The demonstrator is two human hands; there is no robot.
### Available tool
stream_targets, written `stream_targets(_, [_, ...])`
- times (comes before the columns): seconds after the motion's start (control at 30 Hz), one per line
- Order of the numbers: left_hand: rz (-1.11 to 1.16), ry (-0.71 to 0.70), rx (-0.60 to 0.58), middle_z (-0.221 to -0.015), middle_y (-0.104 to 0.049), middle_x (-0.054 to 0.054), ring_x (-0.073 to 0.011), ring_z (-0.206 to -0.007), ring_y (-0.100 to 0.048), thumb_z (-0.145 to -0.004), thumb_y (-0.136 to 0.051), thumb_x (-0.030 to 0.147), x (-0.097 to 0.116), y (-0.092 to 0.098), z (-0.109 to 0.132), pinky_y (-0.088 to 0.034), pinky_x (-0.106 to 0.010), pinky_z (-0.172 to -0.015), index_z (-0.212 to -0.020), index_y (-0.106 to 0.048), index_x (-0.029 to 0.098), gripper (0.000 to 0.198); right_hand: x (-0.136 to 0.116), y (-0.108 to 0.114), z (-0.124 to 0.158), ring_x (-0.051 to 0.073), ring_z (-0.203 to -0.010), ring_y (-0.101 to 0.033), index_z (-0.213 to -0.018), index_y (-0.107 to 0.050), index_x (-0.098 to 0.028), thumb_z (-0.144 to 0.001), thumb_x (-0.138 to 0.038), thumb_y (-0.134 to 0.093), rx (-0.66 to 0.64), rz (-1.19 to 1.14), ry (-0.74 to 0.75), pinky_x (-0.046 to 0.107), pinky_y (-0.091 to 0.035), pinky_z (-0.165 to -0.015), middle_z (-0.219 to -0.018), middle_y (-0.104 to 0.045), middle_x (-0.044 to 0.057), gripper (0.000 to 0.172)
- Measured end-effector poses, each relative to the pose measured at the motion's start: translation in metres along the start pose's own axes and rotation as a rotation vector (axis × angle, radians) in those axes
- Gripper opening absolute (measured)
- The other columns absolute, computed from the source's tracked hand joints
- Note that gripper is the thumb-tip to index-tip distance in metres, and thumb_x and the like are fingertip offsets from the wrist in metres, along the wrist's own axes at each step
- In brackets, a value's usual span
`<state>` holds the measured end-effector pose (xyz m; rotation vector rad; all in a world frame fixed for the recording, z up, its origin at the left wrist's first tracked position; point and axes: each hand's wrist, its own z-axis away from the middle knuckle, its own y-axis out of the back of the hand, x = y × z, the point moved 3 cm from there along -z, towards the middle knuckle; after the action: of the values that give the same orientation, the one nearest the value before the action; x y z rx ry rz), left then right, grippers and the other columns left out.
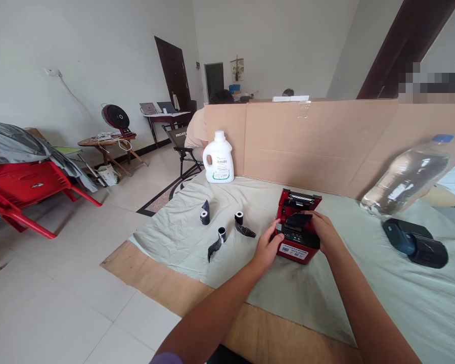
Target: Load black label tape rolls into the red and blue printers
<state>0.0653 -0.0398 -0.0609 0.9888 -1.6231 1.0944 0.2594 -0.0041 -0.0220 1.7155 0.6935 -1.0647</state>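
A red and black receipt printer stands on the pale cloth with its lid raised. My left hand grips the printer's left side, thumb near its front panel. At the right side of the opening, my right hand is closed on a black paper strip that lies across the compartment. Whatever is under the strip is hidden. To the left are three small paper rolls with loose black tails: one roll farther left, another roll nearer the printer, and a third roll in front.
A white detergent jug stands at the back, beside an upright cardboard panel. On the right, a large clear bottle leans behind a black and dark-blue device. A person sits behind the panel. A red chair lies at left.
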Motion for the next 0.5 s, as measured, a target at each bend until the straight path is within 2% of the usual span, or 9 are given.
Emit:
stream_targets(0.07, [0.004, -0.009, 0.034, -0.15, -0.05, -0.002, -0.0236, -0.145, -0.039, -0.086, -0.055, 0.02, 0.0, -0.001, 0.001, -0.026, -0.041, -0.124, -0.136, -0.06, 0.023, 0.051, -0.001, 0.004, 0.001, 0.028, -0.089, -0.07, -0.097, -0.077, -0.016, -0.073, -0.038, -0.053, 0.022, 0.023, -0.035, 0.036, -0.054, -0.075, -0.095, -0.076, 0.011, 0.041])
stream_targets(0.17, [0.034, -0.024, 0.058, -0.149, -0.051, -0.002, -0.0231, -0.143, -0.042, -0.084, -0.055, 0.018, -0.002, -0.001, 0.001, -0.029, -0.04, -0.122, -0.133, -0.062, 0.023, 0.049, -0.007, 0.013, 0.002, 0.029, -0.086, -0.068, -0.093, -0.077, -0.017, -0.071, -0.039, -0.058, 0.112, 0.215, 0.0, 0.041, -0.051, -0.082, -0.096, -0.075, 0.012, 0.037])
stream_targets(0.27, [0.05, -0.038, 0.049, -0.146, -0.054, -0.003, -0.0235, -0.141, -0.045, -0.083, -0.057, 0.018, -0.005, 0.0, -0.001, -0.031, -0.041, -0.121, -0.131, -0.064, 0.023, 0.049, -0.016, 0.02, 0.005, 0.026, -0.076, -0.066, -0.09, -0.077, -0.018, -0.073, -0.043, -0.058, 0.129, 0.278, 0.065, 0.041, -0.051, -0.076, -0.085, -0.074, 0.011, 0.036])
stream_targets(0.3, [0.048, -0.04, 0.049, -0.146, -0.055, -0.003, -0.0238, -0.14, -0.045, -0.083, -0.058, 0.018, -0.006, 0.001, -0.002, -0.031, -0.041, -0.121, -0.13, -0.065, 0.024, 0.048, -0.019, 0.021, 0.005, 0.026, -0.075, -0.066, -0.089, -0.076, -0.018, -0.074, -0.045, -0.058, 0.077, 0.248, 0.102, 0.039, -0.052, -0.072, -0.083, -0.074, 0.01, 0.036])
stream_targets(0.37, [0.039, -0.043, 0.05, -0.146, -0.055, -0.003, -0.0245, -0.14, -0.045, -0.082, -0.06, 0.018, -0.007, 0.002, -0.004, -0.031, -0.042, -0.121, -0.129, -0.065, 0.024, 0.048, -0.024, 0.02, 0.003, 0.024, -0.074, -0.066, -0.09, -0.076, -0.019, -0.073, -0.047, -0.061, -0.114, 0.172, 0.151, 0.035, -0.052, -0.063, -0.083, -0.075, 0.008, 0.036])
stream_targets(0.43, [0.033, -0.044, 0.045, -0.146, -0.054, -0.004, -0.0248, -0.14, -0.046, -0.081, -0.06, 0.018, -0.008, 0.002, -0.005, -0.031, -0.042, -0.121, -0.128, -0.066, 0.024, 0.048, -0.024, 0.017, -0.003, 0.023, -0.07, -0.066, -0.093, -0.077, -0.02, -0.071, -0.044, -0.064, -0.313, 0.145, 0.116, 0.031, -0.05, -0.055, -0.086, -0.076, 0.007, 0.035])
stream_targets(0.5, [0.027, -0.046, 0.038, -0.147, -0.054, -0.004, -0.0248, -0.14, -0.045, -0.081, -0.06, 0.017, -0.007, 0.003, -0.006, -0.03, -0.042, -0.122, -0.128, -0.066, 0.024, 0.048, -0.023, 0.012, -0.015, 0.021, -0.065, -0.065, -0.094, -0.078, -0.021, -0.067, -0.034, -0.065, -0.433, 0.214, 0.042, 0.029, -0.047, -0.049, -0.087, -0.077, 0.007, 0.032])
